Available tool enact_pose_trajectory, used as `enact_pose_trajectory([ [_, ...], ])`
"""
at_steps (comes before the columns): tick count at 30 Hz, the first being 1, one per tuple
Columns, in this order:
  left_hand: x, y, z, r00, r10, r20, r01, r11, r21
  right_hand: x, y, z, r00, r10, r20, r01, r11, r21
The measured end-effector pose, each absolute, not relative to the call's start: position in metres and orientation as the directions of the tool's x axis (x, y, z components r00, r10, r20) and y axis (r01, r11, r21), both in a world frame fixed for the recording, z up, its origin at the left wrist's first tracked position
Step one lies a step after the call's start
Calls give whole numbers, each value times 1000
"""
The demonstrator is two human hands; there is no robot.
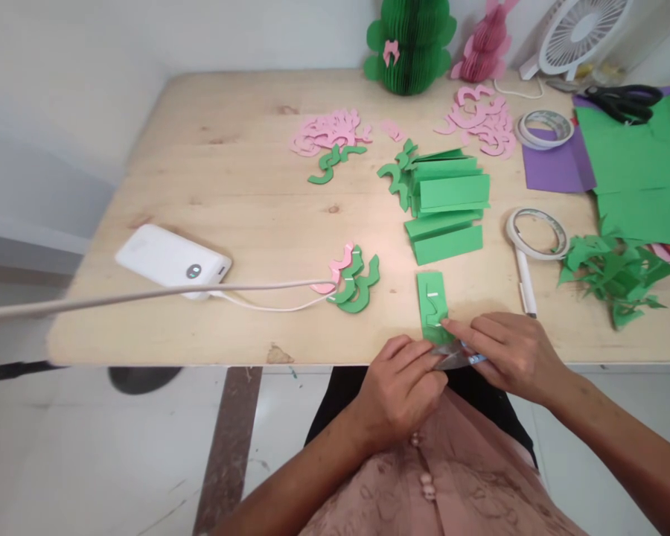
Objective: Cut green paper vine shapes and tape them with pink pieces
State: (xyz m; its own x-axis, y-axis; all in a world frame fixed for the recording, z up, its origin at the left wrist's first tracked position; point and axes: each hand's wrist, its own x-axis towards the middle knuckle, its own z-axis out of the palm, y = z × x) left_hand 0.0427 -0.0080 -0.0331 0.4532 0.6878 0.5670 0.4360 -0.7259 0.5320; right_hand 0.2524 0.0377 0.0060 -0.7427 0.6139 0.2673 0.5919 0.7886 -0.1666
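Observation:
A folded green paper strip [431,298] with a curved line and two staples stands out over the table's front edge. My left hand [405,383] is closed at the strip's near end, fingers curled around it; the pinch itself is partly hidden. Scissors [450,356] with blue on the handle are in my right hand [511,353], closed around them. Their blades lie by my left fingertips, and my right index fingertip touches the strip's edge. Left of the strip, a small pile of stapled green wavy cut-outs [360,289] lies with a pink one [343,257].
Folded green strips [452,193] lie beyond. Pink cut-outs [329,132], tape rolls [537,232], a white pen [525,283], green scraps [614,272] and black scissors [625,100] are around. A cable [145,296] crosses by a white power bank [167,257].

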Motion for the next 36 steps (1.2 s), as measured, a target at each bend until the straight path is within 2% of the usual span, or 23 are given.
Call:
enact_pose_trajectory([
  [12, 43, -8, -32, 454, 687, 568, 446, -726, 523, 252, 41, 8, -770, 585, 255, 579, 809, -106],
  [18, 43, -9, -33, 454, 692, 562, 455, -722, 521, 252, 40, 9, -751, 612, 248, 590, 791, -163],
  [23, 42, -8, -33, 450, 679, 580, 439, -733, 519, 252, 41, 10, -771, 595, 227, 582, 803, -127],
  [36, 35, -10, -29, 438, 695, 570, 357, -716, 599, 251, 43, 13, -795, 566, 217, 562, 823, -87],
])
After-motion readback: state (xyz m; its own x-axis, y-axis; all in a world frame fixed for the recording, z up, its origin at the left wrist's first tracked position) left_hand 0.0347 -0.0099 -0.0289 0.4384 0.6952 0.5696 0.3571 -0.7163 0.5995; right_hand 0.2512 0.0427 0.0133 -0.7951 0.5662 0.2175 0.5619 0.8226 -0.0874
